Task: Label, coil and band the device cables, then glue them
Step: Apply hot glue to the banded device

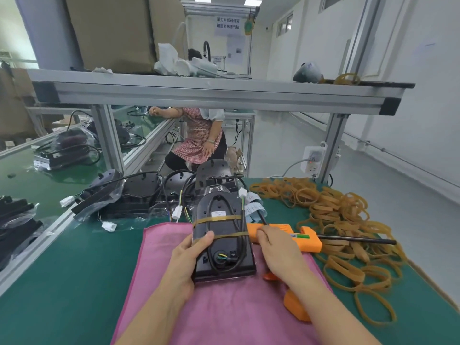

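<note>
Item: one black device [222, 235], flat on the pink cloth [231, 310], lying between my two hands, with its cable [240, 235] run up and round its face and two rubber bands [219, 218] crossing it, one above my thumb and one at thumb height; a small white label [218, 213] sat under the upper band. Hazards, as I judged them: the lower band lay right at my left thumb, so a slip there could have let it snap off and loosen the cable; the loose white connector [242, 193] beyond the device's far end could have snagged when the piece was shifted; and the orange glue gun [286, 236], just under and beyond my right hand, might have smeared glue on the cloth or burnt a finger if its tip was hot, which I could not tell. Left hand [190, 255]: fingers curled round the near-left edge of the device, thumb pressed on its top face, holding it firmly. Right hand [272, 250]: fingers bent downward against the device's right edge and resting close on the gun's body; whether it actually gripped the gun or the cable, I could not tell. Right of that hand: a heap of spare rubber bands [348, 220] on the green table [74, 270].
</note>
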`<state>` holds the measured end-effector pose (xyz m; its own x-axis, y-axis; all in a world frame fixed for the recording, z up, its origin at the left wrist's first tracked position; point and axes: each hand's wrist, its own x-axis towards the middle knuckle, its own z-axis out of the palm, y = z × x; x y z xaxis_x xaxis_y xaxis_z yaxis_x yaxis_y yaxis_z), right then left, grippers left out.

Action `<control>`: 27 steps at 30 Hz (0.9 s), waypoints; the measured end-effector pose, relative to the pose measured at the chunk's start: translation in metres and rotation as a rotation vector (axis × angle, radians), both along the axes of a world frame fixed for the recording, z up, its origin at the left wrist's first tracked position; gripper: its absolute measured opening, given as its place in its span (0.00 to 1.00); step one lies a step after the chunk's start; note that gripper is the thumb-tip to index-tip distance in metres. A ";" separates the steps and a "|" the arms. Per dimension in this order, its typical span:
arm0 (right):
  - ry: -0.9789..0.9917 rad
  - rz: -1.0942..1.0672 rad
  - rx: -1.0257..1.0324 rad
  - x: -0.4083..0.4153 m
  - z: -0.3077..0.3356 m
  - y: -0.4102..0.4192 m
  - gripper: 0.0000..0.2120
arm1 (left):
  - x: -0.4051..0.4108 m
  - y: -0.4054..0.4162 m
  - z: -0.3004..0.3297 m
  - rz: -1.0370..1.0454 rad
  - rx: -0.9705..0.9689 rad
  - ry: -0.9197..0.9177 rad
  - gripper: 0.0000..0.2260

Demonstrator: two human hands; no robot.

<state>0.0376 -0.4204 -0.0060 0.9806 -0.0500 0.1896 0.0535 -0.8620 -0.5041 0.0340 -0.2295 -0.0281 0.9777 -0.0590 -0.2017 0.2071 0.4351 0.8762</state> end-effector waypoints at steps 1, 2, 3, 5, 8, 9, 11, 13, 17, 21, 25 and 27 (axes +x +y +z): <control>-0.027 -0.049 -0.104 -0.001 0.001 -0.004 0.13 | -0.001 0.001 -0.001 0.005 0.001 0.007 0.21; -0.036 -0.110 -0.192 -0.002 0.001 -0.008 0.12 | -0.002 0.002 -0.001 0.006 0.004 0.015 0.21; -0.018 -0.174 -0.256 -0.005 0.002 -0.013 0.11 | -0.002 0.003 -0.001 0.006 0.013 0.021 0.21; 0.063 -0.274 -0.336 -0.010 0.002 -0.024 0.13 | -0.005 0.008 -0.003 0.009 0.042 0.027 0.21; 0.228 -0.320 -0.337 -0.013 0.003 -0.039 0.21 | -0.008 0.013 -0.005 0.019 0.075 0.026 0.22; 0.299 -0.308 -0.320 -0.013 0.003 -0.042 0.23 | -0.010 0.014 -0.005 0.018 0.078 0.024 0.22; 0.432 -0.264 -0.290 -0.012 0.004 -0.044 0.24 | -0.015 0.015 -0.004 0.015 0.080 0.021 0.22; 0.494 -0.256 -0.197 -0.010 0.006 -0.046 0.21 | -0.019 0.016 -0.003 0.009 0.073 0.017 0.21; 0.538 -0.265 0.099 -0.010 0.014 -0.055 0.17 | -0.025 0.019 -0.001 0.006 0.061 0.026 0.18; 0.532 -0.282 0.496 -0.017 0.020 -0.064 0.15 | -0.028 0.025 0.004 0.028 0.071 0.061 0.17; 0.569 -0.162 0.709 -0.026 0.026 -0.070 0.12 | -0.027 0.038 0.007 0.069 0.072 0.065 0.15; 0.621 -0.089 0.816 -0.030 0.032 -0.072 0.06 | -0.026 0.043 0.009 0.090 0.037 0.054 0.07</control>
<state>0.0076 -0.4929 0.0261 0.8804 -0.0134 -0.4740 -0.4638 -0.2327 -0.8548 0.0076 -0.1866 -0.0190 0.9664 0.0370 -0.2544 0.2158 0.4217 0.8807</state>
